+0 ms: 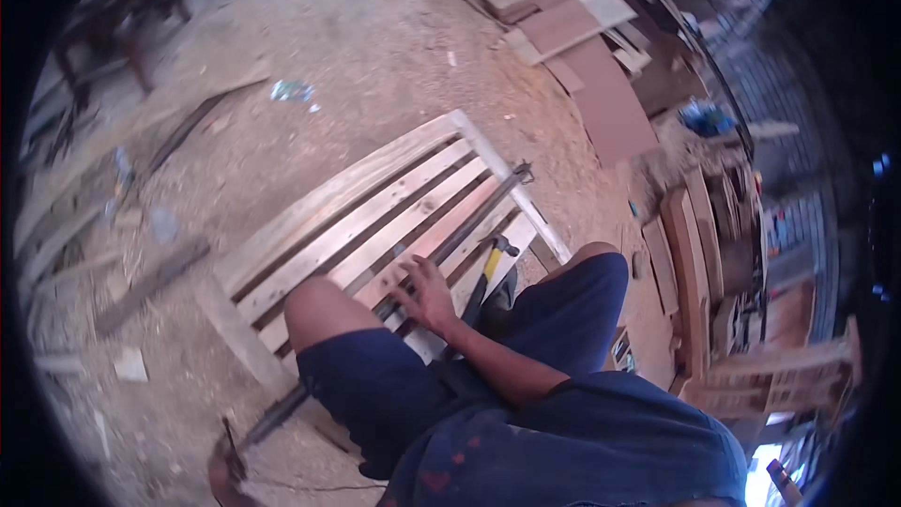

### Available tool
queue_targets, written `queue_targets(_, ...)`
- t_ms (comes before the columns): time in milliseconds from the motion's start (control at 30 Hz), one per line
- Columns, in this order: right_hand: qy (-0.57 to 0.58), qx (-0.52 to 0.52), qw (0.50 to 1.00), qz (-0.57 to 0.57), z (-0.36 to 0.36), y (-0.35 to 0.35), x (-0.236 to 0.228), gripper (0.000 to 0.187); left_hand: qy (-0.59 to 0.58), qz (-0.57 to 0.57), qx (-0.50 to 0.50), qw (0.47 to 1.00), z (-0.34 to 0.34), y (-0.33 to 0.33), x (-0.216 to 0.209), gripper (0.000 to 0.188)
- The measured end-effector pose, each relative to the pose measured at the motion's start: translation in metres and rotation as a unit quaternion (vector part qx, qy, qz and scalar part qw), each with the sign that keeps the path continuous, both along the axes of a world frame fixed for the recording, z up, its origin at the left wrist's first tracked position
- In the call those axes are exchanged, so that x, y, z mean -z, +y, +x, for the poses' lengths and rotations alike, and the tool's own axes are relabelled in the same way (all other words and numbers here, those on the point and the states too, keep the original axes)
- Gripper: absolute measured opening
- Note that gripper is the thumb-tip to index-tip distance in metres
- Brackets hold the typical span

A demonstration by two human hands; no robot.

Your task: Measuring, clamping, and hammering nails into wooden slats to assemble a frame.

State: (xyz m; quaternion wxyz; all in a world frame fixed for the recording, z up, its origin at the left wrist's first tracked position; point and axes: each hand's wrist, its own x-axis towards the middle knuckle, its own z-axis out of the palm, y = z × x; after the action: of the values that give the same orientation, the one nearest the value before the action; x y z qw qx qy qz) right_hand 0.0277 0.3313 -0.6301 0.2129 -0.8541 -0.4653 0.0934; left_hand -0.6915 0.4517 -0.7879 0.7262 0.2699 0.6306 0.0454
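A slatted wooden frame lies across my legs and the floor. Slantwise over its slats runs a long dark bar clamp, one jaw at the frame's far right edge. The clamp's other end reaches past my left knee to the lower left. There my left hand is closed on the clamp's handle, partly blurred. My right hand hovers over or touches the slats beside the clamp bar, fingers spread and holding nothing. Just right of it a hammer with a yellow and black handle lies on the frame.
Boards and panels are stacked at the far right, with more planks along the right side. Loose timber lies at left on the dusty floor. Dark wooden furniture stands at the far left.
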Motion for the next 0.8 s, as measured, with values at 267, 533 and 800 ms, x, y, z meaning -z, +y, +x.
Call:
queue_targets(267,0.462,0.427,0.775,0.055,0.133,-0.007,0.031,0.044,-0.153,0.003,-0.261,0.953,0.082,-0.033,-0.101,0.047)
queue_targets(533,0.544,0.377,0.75,-0.015,0.199,-0.023,0.014,0.043,-0.028,0.045,-0.415,0.908,0.211,-0.06,-0.159,0.051)
queue_targets(800,0.473,0.335,0.815,-0.032,0.21,-0.043,-0.013,0.038,0.154,0.071,-0.03,0.985,0.165,-0.079,-0.2,0.033)
